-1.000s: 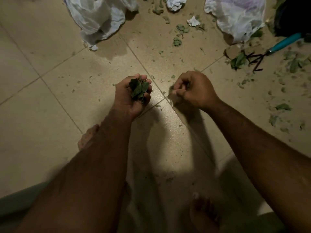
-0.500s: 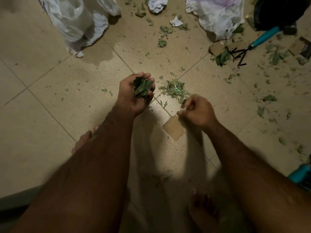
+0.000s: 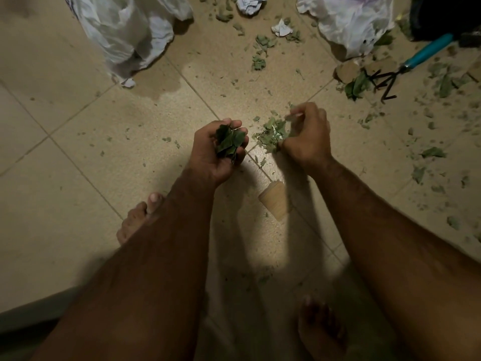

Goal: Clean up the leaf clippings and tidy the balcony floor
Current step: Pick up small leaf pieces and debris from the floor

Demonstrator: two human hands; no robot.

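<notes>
My left hand (image 3: 216, 152) is cupped palm-up around a bunch of dark green leaf clippings (image 3: 229, 142). Just to its right, a small heap of pale clippings (image 3: 272, 134) lies on the beige tiled floor (image 3: 130, 131). My right hand (image 3: 307, 134) rests against that heap with its fingers curled and pinching a thin pale scrap at the fingertips. More leaf bits are scattered over the tiles to the right (image 3: 432, 152) and towards the top (image 3: 259, 62).
A white plastic bag (image 3: 130, 32) lies at the upper left, another (image 3: 348, 22) at the upper right. A teal-handled hand rake (image 3: 406, 66) lies at the right. Crumpled paper (image 3: 250, 5) is at the top. A small tan card (image 3: 276, 199) lies between my arms. My bare feet (image 3: 138, 220) are below.
My right hand has moved forward from the tan card up to the heap of clippings and pinches a scrap there. My left hand keeps its bunch of leaves.
</notes>
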